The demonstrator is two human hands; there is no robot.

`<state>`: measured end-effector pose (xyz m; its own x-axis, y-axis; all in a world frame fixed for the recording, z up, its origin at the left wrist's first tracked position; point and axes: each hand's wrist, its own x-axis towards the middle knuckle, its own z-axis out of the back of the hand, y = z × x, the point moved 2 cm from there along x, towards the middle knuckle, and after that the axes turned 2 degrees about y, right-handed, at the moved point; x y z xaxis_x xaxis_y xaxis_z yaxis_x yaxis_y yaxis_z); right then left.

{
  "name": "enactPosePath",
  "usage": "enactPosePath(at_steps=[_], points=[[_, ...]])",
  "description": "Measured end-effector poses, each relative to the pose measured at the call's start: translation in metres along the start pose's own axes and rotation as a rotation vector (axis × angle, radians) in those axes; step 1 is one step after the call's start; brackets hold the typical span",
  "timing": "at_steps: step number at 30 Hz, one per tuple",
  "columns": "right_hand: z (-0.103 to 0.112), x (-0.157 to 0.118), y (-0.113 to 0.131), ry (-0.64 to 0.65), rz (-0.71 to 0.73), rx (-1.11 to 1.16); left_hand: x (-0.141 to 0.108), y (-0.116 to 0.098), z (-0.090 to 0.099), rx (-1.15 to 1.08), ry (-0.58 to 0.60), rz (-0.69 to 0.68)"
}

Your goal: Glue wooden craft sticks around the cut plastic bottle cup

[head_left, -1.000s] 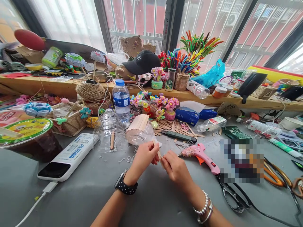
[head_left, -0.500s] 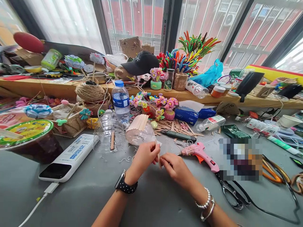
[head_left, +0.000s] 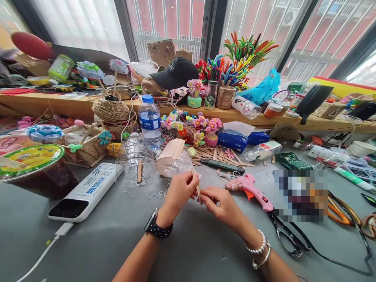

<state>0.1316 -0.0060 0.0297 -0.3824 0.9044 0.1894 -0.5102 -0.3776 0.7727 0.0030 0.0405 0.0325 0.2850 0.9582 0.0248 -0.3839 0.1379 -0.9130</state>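
A wooden craft stick (head_left: 198, 192) is pinched between my two hands above the grey table. My left hand (head_left: 182, 190) is closed on its upper part, the fingers curled inward. Near the stick's lower end, my right hand (head_left: 219, 203) grips it between thumb and finger. Just beyond them lies a clear cut plastic bottle piece (head_left: 172, 166), with a row of craft sticks (head_left: 171, 149) side by side on its top. Left of that, another clear bottle piece (head_left: 131, 158) carries a single stick (head_left: 139, 172). A pink glue gun (head_left: 252, 189) rests to the right of my right hand.
Loose craft sticks (head_left: 216, 153) and a dark green utility knife (head_left: 223, 166) lie behind my hands. A white power bank (head_left: 98, 187) and a lidded drink cup (head_left: 32, 172) stand left. Black-handled scissors (head_left: 286, 237) lie right. A water bottle (head_left: 149, 122) stands at the back.
The craft stick has tilted slightly, and my right hand has shifted a little along with it. Both hands keep hold of it. The view has moved slightly.
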Motion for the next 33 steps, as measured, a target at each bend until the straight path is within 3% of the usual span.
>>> enactPosePath(at_steps=[10, 26, 33], points=[[-0.008, 0.0, -0.008, -0.093, 0.037, -0.174, -0.001, -0.004, -0.003, 0.162, -0.111, -0.089], [-0.012, -0.002, -0.012, -0.173, 0.042, -0.33, -0.002, -0.003, -0.006, 0.214, -0.168, -0.135], [-0.007, -0.002, -0.01, -0.205, 0.067, -0.208, -0.002, -0.002, -0.004, 0.245, -0.196, -0.148]])
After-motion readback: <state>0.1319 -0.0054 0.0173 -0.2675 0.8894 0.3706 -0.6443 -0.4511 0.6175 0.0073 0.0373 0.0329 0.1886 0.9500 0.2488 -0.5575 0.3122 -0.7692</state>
